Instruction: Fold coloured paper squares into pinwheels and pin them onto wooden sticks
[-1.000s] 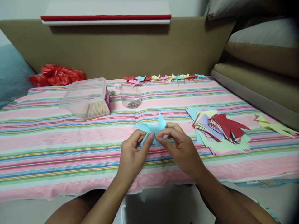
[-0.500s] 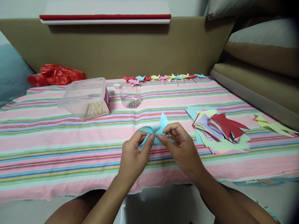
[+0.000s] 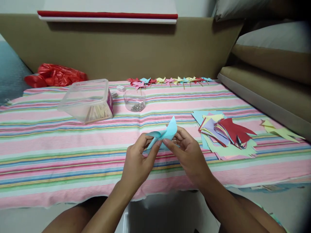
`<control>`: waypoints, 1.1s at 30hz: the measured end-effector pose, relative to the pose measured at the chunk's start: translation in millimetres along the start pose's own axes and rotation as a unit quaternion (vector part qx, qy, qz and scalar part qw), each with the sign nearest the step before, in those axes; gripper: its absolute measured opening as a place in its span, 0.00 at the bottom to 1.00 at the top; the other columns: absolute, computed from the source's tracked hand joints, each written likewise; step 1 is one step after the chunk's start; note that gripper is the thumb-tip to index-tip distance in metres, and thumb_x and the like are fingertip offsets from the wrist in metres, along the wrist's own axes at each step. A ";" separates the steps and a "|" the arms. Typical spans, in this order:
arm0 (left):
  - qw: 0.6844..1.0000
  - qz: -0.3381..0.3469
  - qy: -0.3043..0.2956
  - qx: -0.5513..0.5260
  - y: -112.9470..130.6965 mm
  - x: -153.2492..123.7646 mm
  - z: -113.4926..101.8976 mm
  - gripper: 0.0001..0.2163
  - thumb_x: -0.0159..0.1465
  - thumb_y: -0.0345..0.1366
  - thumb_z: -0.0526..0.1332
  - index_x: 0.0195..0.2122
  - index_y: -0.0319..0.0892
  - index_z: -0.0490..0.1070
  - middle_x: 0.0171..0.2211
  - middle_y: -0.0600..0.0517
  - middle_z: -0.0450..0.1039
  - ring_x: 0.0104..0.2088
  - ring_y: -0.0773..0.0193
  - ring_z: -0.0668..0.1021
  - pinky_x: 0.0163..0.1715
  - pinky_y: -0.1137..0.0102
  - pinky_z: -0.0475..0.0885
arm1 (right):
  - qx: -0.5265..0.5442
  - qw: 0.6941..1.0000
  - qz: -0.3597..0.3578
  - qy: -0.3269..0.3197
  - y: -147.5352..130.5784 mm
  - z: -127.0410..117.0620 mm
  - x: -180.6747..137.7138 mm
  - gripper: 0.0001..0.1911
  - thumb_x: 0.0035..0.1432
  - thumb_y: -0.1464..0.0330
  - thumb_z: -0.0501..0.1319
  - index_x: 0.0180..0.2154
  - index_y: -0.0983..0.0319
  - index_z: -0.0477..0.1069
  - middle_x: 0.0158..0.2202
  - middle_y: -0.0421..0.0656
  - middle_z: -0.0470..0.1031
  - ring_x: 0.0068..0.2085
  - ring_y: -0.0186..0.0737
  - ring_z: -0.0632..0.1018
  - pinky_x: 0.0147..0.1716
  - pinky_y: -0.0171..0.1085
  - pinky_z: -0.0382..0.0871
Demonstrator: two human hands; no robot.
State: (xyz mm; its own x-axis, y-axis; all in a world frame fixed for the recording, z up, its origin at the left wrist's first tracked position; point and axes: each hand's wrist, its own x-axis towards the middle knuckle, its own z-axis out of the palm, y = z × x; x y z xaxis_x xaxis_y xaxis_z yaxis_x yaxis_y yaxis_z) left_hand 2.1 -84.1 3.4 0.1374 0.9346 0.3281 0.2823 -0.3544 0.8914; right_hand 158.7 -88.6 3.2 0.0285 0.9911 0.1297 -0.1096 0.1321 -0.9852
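A light-blue paper pinwheel [image 3: 171, 128], partly folded, is held up over the striped cloth [image 3: 73, 145]. My left hand [image 3: 139, 155] pinches its left side, with the thumb near the centre. From the other side my right hand [image 3: 188, 150] grips it, thumb tip also at the middle and fingers behind the paper. One pointed corner stands up at the top right, while a curled flap shows on the left. The fingertips cover part of the centre, so I cannot tell whether a pin is there.
Beyond my hands stand a clear tub of wooden sticks [image 3: 85, 87] and a round container of metal pins [image 3: 135, 102]. Finished pinwheels [image 3: 170, 81] line the back. Cut paper sheets [image 3: 233, 132] lie to the right, near a yellow cut piece [image 3: 279, 130]. A red plastic bag [image 3: 58, 75] is at the far left.
The paper's upper right corner has bent over toward the centre and curves more now. Both hands keep nearly the same place and hold. The camera view has shifted slightly.
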 end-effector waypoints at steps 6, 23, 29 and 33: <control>0.999 0.033 -0.001 0.023 -2.0 0.5 -1.2 0.02 0.70 0.37 0.61 0.41 0.46 0.71 0.36 0.54 0.76 0.37 0.67 0.79 0.28 0.77 0.68 | -0.011 1.000 -0.001 -0.018 -0.2 -1.7 -1.8 0.10 0.62 0.62 0.66 0.45 0.55 0.77 0.38 0.41 0.78 0.45 0.44 0.78 0.47 0.43 0.72; 0.995 0.069 0.001 0.073 -2.0 -0.3 -4.0 0.03 0.70 0.37 0.60 0.43 0.46 0.71 0.31 0.57 0.73 0.29 0.71 0.74 0.21 0.79 0.64 | 0.028 0.999 -0.020 -0.023 1.9 -1.2 -1.9 0.08 0.61 0.64 0.68 0.43 0.54 0.77 0.39 0.39 0.79 0.43 0.40 0.79 0.47 0.41 0.73; 0.993 0.068 -0.001 0.091 -2.8 -1.0 -5.1 0.02 0.70 0.37 0.60 0.41 0.46 0.71 0.30 0.57 0.71 0.27 0.70 0.72 0.20 0.78 0.63 | 0.030 0.999 -0.012 -0.023 1.5 -0.8 -1.1 0.08 0.61 0.63 0.68 0.43 0.54 0.77 0.39 0.39 0.79 0.41 0.40 0.78 0.45 0.40 0.72; 0.993 0.076 0.000 0.089 -2.6 -1.7 -6.4 0.02 0.70 0.36 0.61 0.39 0.47 0.69 0.29 0.58 0.70 0.25 0.71 0.71 0.19 0.79 0.62 | 0.023 0.999 -0.007 -0.026 1.1 -1.7 -1.6 0.08 0.61 0.63 0.68 0.43 0.54 0.78 0.38 0.40 0.78 0.41 0.41 0.77 0.46 0.41 0.72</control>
State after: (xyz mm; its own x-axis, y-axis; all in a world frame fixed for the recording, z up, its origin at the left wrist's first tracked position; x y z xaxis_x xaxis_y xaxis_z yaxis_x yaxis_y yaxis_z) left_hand -5.0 -84.6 2.6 0.1920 0.8694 0.4552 0.4213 -0.4920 0.7619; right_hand 160.2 -90.1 1.7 -0.0208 0.9885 0.1500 -0.1544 0.1450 -0.9773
